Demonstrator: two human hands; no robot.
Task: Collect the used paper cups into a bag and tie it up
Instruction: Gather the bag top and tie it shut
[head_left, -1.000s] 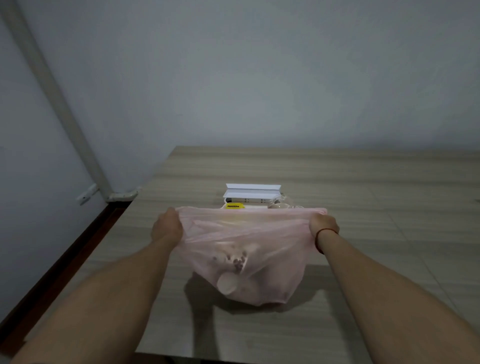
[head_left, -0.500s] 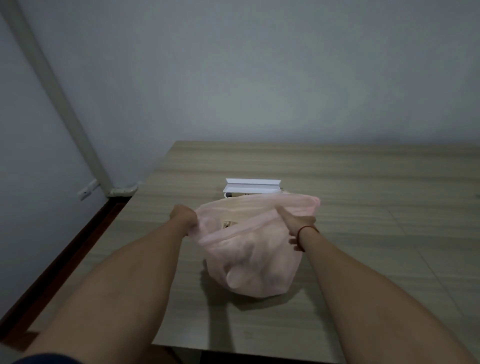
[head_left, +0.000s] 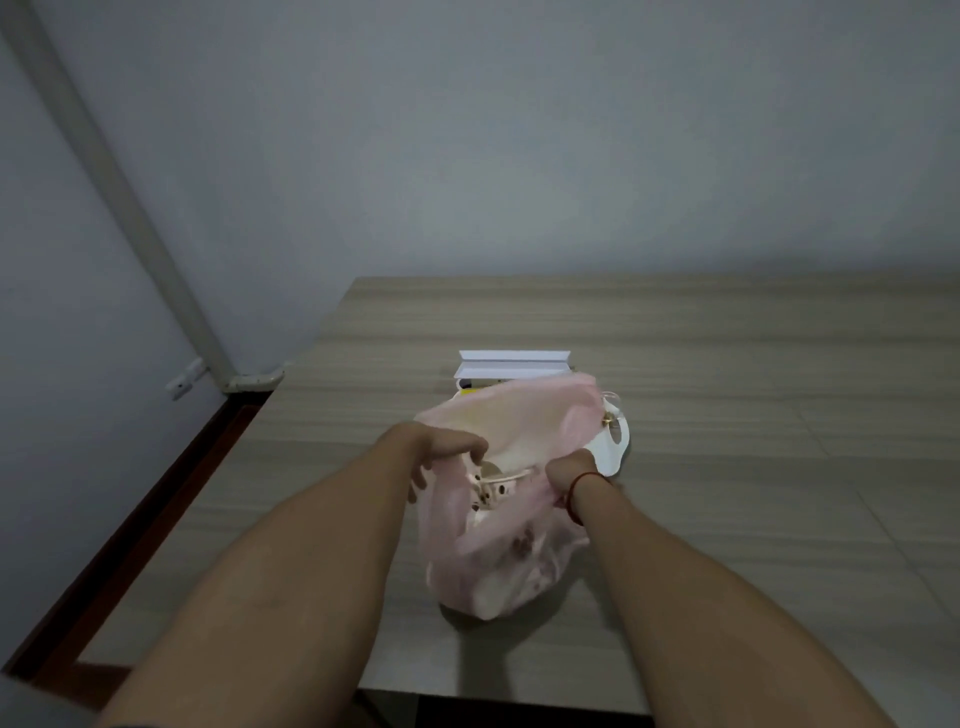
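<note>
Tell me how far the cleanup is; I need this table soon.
Done: cups lie inside the pink bag on the table. In hand: the left hand and right hand grip the bag's open mouth. Left: no knot shows, so the tying remains.

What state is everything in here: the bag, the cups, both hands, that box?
Pink translucent plastic bag: standing on the wooden table, mouth open, not tied.
White spotted paper cups: inside the bag.
Left hand: grips the bag's rim.
Right hand: grips the rim opposite.
White cardboard box: behind the bag, partly hidden; lid looks raised.
</note>
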